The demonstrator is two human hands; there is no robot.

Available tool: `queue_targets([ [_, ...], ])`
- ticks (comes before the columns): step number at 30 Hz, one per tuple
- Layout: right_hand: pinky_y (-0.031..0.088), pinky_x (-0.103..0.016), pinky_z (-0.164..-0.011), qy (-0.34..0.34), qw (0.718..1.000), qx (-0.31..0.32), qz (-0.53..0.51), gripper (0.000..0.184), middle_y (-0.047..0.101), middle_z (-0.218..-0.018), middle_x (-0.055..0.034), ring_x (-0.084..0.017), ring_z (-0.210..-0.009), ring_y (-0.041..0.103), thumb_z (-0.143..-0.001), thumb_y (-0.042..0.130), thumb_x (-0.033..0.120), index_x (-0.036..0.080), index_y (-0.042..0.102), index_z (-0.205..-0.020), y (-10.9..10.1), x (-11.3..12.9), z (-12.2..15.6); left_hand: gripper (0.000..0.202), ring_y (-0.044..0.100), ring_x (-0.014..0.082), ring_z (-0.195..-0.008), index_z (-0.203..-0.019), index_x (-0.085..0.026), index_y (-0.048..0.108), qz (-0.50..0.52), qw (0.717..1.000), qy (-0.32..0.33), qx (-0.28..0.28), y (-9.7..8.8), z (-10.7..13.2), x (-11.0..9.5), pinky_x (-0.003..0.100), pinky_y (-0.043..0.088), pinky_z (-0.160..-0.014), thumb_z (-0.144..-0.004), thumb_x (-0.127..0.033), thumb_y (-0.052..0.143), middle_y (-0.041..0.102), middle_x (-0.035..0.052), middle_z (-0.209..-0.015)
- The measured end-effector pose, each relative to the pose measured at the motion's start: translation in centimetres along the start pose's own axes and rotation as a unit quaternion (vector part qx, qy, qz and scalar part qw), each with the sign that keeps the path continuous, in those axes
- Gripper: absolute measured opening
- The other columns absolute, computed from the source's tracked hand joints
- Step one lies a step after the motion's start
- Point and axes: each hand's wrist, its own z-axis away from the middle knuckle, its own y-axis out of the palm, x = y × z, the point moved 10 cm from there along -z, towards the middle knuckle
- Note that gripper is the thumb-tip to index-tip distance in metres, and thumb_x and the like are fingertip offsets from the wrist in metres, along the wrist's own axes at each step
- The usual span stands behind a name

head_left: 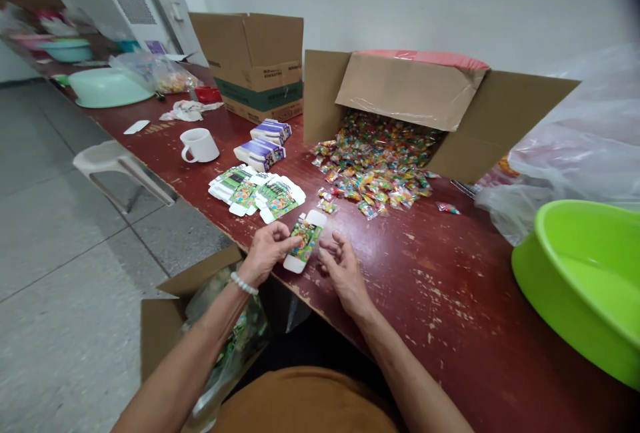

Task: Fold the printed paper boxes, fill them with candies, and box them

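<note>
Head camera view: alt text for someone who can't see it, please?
A person's left hand holds a small printed carton at a red table, the empty right hand close by. Behind, colourful wrapped pieces spill from an open cardboard box.

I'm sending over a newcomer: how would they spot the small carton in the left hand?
On the dark red table, find the open cardboard box spilling wrapped candies. Nearer the person is a small green-patterned carton with white ends. Unlike the similar cartons piled nearby, it is held in the left hand.

Candies (pixel 373 183) ahead, bare tabletop (pixel 405 259) rightward, then basin (pixel 550 286)
</note>
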Motion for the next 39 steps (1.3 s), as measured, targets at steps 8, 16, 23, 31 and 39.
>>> queue_targets([
  [8,0.045,-0.018,-0.045,0.024,0.994,0.070,-0.077,0.036,0.067,-0.072,0.0029,-0.007,-0.049,0.054,-0.077,0.078,0.041,0.019,0.065,-0.102,0.9,4.1,1.6,0.054,0.072,0.0231,-0.084,-0.109,-0.013,0.065,0.397,0.827,-0.114,0.383,8.6,8.4,-2.4,0.035,0.056,-0.080,-0.069,-0.044,0.084,0.074,0.0127,-0.096],
  [16,0.041,-0.019,-0.033,0.046,0.982,0.145,-0.108,0.049,0.066,-0.072,0.0044,-0.005,-0.034,0.043,-0.085,0.070,0.047,0.025,0.053,-0.126,1.6,3.9,3.5,0.053,0.068,0.0179,-0.070,-0.089,-0.010,0.071,0.354,0.849,-0.070,0.386,9.6,8.6,-3.2,0.025,0.053,-0.066,-0.061,-0.052,0.087,0.072,0.0096,-0.080],
  [23,0.058,-0.028,-0.075,0.030,0.995,0.095,0.002,0.074,0.068,-0.114,-0.0052,-0.017,-0.091,0.068,-0.063,0.085,0.025,0.025,0.048,-0.127,1.2,5.8,3.3,0.052,0.063,0.0152,-0.073,-0.105,-0.011,0.070,0.232,0.919,-0.065,0.311,9.0,7.6,-2.7,0.027,0.053,-0.070,-0.063,-0.037,0.088,0.071,0.0049,-0.088],
  [31,0.056,-0.024,-0.068,-0.002,0.995,0.099,-0.007,0.054,0.069,-0.101,-0.0032,-0.015,-0.083,0.067,-0.072,0.078,0.027,0.023,0.054,-0.120,1.1,6.1,3.3,0.038,0.063,0.0166,-0.073,-0.094,-0.012,0.075,0.224,0.924,-0.067,0.303,9.2,7.9,-3.6,0.026,0.054,-0.066,-0.065,-0.033,0.086,0.071,0.0033,-0.080],
  [39,0.037,-0.019,-0.033,0.034,0.993,0.113,0.003,0.032,0.061,-0.069,0.0039,-0.006,-0.037,0.044,-0.087,0.064,0.046,0.020,0.065,-0.105,1.2,4.9,3.5,0.035,0.064,0.0145,-0.055,-0.085,-0.009,0.071,0.347,0.889,-0.110,0.277,9.7,8.1,-2.0,0.024,0.051,-0.056,-0.074,-0.041,0.080,0.069,0.0058,-0.067],
])
